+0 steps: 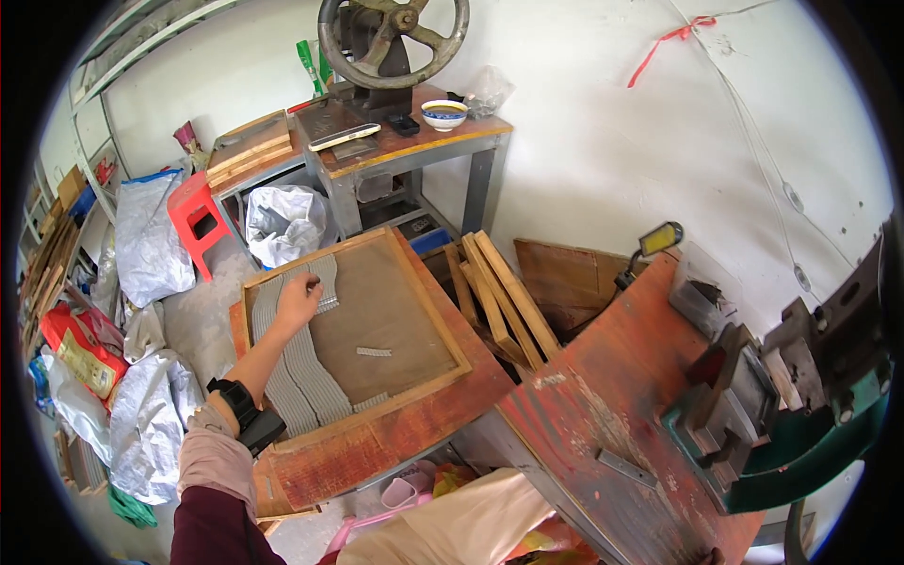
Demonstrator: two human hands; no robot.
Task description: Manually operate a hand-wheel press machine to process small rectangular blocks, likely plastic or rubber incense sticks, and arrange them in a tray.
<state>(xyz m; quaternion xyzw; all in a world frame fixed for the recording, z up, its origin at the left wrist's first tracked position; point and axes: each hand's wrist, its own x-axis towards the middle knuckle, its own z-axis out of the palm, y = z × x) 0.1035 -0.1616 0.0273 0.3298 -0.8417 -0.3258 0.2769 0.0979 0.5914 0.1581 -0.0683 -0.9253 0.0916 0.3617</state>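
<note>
My left hand (298,299) reaches over a wooden-framed tray (435,320), its fingers drawn together at the upper end of the rows of thin grey ribbed strips (303,381). Whatever the fingertips hold is too small to make out. The strips lie side by side in wavy rows along the tray's left part. A short grey strip (374,351) lies apart on the tray's brown bottom, and another short strip (370,402) lies by the near rim. Of my right hand (712,557) only fingertips show, at the bottom edge on the red-brown bench.
A green machine with metal blocks (739,405) stands on the right bench (603,424), beside a flat metal bar (626,468) and a small lamp (661,238). Wooden slats (508,297) lean behind the tray. Farther back are a handwheel press (395,42), a bowl (444,115) and a red stool (196,221).
</note>
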